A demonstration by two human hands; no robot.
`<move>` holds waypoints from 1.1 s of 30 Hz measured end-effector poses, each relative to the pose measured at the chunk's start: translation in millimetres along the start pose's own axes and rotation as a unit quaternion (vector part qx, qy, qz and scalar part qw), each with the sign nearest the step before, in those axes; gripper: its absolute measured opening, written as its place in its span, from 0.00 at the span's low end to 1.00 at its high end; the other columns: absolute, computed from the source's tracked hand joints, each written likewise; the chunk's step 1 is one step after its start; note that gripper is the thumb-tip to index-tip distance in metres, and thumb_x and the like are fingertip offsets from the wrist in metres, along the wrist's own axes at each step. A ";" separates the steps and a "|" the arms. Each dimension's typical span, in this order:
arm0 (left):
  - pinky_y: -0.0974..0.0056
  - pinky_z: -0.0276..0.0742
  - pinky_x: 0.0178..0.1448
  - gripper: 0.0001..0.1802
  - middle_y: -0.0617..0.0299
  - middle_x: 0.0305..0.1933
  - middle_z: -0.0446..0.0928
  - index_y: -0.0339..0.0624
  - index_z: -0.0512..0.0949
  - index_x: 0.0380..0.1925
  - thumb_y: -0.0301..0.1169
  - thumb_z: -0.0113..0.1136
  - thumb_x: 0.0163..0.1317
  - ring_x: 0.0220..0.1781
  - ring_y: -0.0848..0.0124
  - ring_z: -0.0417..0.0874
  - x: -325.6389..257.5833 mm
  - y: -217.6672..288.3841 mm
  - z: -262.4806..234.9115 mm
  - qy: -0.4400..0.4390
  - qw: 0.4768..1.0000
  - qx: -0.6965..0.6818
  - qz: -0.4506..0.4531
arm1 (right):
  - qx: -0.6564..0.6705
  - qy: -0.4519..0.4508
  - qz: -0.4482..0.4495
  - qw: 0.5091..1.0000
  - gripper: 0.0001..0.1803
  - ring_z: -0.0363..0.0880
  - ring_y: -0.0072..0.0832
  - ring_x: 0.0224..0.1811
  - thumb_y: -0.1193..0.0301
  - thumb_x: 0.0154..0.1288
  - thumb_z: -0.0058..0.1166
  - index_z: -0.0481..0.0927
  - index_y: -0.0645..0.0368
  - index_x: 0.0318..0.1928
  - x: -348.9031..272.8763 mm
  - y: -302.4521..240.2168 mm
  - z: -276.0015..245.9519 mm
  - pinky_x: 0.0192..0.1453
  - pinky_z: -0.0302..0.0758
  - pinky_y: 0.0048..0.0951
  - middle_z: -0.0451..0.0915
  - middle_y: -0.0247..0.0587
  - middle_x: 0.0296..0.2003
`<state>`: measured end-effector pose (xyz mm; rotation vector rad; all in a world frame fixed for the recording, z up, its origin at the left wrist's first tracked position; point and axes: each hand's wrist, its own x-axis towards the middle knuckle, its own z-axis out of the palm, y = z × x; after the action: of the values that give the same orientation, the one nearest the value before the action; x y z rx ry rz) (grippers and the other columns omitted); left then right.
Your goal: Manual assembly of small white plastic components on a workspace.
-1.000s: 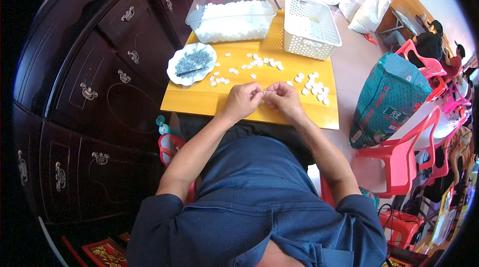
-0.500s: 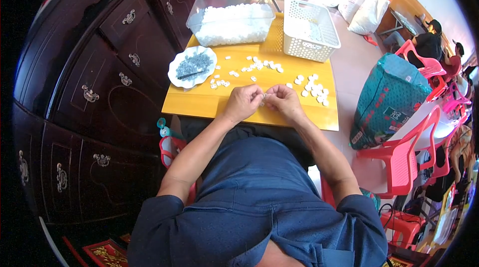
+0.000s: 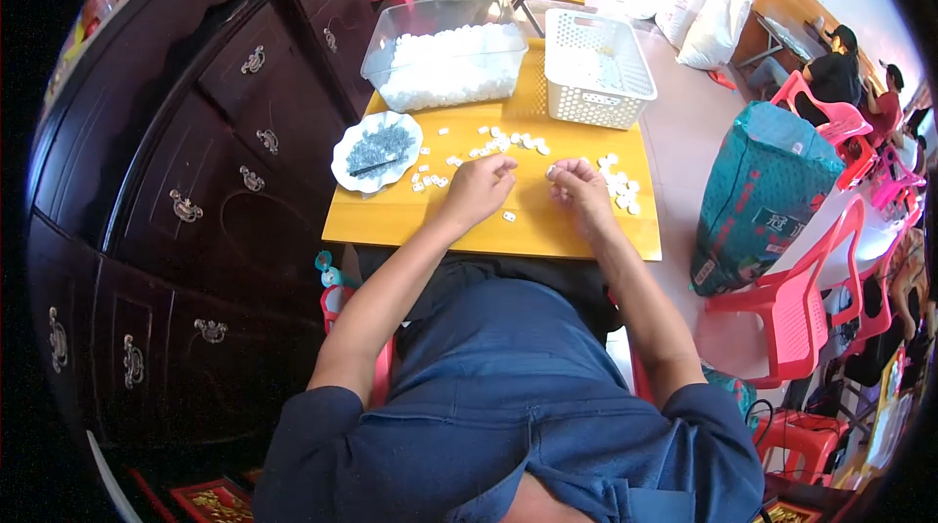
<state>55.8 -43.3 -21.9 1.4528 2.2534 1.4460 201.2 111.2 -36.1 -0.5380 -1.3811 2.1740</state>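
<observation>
Over the yellow table [image 3: 386, 225], my left hand [image 3: 479, 191] has its fingers curled together; whatever they hold, if anything, is too small to make out. A gap to its right, my right hand [image 3: 583, 195] pinches a small white plastic piece between thumb and fingertips. One small white piece with two dark spots [image 3: 509, 216] lies near the table's front edge, between my forearms. Similar flat pieces [image 3: 430, 180] are scattered left of my left hand. Rounded white pieces [image 3: 625, 193] lie in a group just right of my right hand, and more [image 3: 528, 142] lie beyond the hands.
A scalloped white dish [image 3: 342, 154] of small grey parts stands at the left. Behind are a clear bin [image 3: 376, 74] of white pieces and a white perforated basket [image 3: 601, 113]. Dark cabinets rise at left; a teal sack [image 3: 762, 201] and pink chair [image 3: 782, 328] stand right.
My hands have moved apart, the right one rightward with a small white piece. A spotted white piece now shows on the table near the front edge. The view has shifted slightly.
</observation>
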 end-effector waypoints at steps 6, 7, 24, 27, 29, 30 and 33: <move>0.50 0.82 0.52 0.21 0.46 0.42 0.85 0.43 0.79 0.58 0.33 0.58 0.66 0.45 0.49 0.87 36.1 -10.2 37.4 -0.029 0.981 0.172 0.081 | 0.030 0.054 -0.016 0.998 0.07 0.77 0.17 0.28 0.73 0.65 0.65 0.79 0.55 0.41 5.6 -0.8 -5.4 0.33 0.75 0.19 0.79 0.28 0.31; 0.48 0.81 0.53 0.22 0.45 0.44 0.84 0.43 0.78 0.60 0.34 0.57 0.66 0.48 0.49 0.85 40.9 -9.5 41.4 -0.055 0.977 0.198 0.058 | 0.028 0.061 -0.018 0.998 0.08 0.77 0.17 0.29 0.73 0.65 0.65 0.79 0.55 0.41 5.4 -0.7 -5.1 0.33 0.75 0.20 0.80 0.28 0.31; 0.47 0.79 0.42 0.09 0.47 0.37 0.83 0.41 0.82 0.33 0.35 0.60 0.66 0.39 0.47 0.84 8.8 -3.0 27.0 -0.011 0.985 0.138 0.108 | 0.016 0.054 -0.030 0.998 0.07 0.77 0.17 0.28 0.73 0.66 0.64 0.79 0.55 0.41 6.9 5.5 -4.5 0.33 0.74 0.20 0.80 0.28 0.32; 0.51 0.79 0.41 0.07 0.49 0.34 0.82 0.40 0.83 0.34 0.32 0.61 0.65 0.37 0.50 0.84 -9.6 26.6 17.8 0.000 0.998 0.032 0.061 | 0.039 0.060 -0.017 0.997 0.07 0.78 0.19 0.30 0.74 0.66 0.64 0.79 0.56 0.42 5.5 5.5 -4.8 0.35 0.75 0.21 0.80 0.29 0.33; 0.55 0.78 0.40 0.06 0.50 0.34 0.82 0.38 0.83 0.35 0.28 0.61 0.65 0.35 0.53 0.84 -22.3 43.7 20.6 -0.022 0.997 -0.054 0.043 | 0.059 0.060 -0.001 0.996 0.07 0.78 0.20 0.31 0.74 0.66 0.64 0.78 0.56 0.42 0.7 5.7 1.9 0.37 0.76 0.22 0.81 0.30 0.34; 0.64 0.75 0.34 0.07 0.56 0.31 0.80 0.34 0.83 0.37 0.27 0.63 0.66 0.29 0.70 0.80 -27.2 46.6 26.4 -0.012 0.994 -0.079 0.076 | 0.104 0.057 0.005 0.993 0.07 0.79 0.21 0.33 0.75 0.66 0.63 0.78 0.57 0.42 -4.3 3.6 10.0 0.38 0.77 0.23 0.81 0.32 0.34; 0.65 0.72 0.31 0.05 0.57 0.30 0.79 0.34 0.82 0.38 0.25 0.63 0.65 0.27 0.74 0.77 -35.3 53.7 39.1 -0.024 0.989 -0.114 0.094 | 0.155 0.043 0.015 0.987 0.07 0.80 0.23 0.36 0.76 0.66 0.62 0.78 0.58 0.43 -12.0 5.9 23.8 0.41 0.79 0.25 0.82 0.34 0.36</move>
<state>130.7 -38.9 -16.6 1.6394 1.8923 1.6396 196.0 84.9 -31.1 -0.5287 -0.9701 2.3018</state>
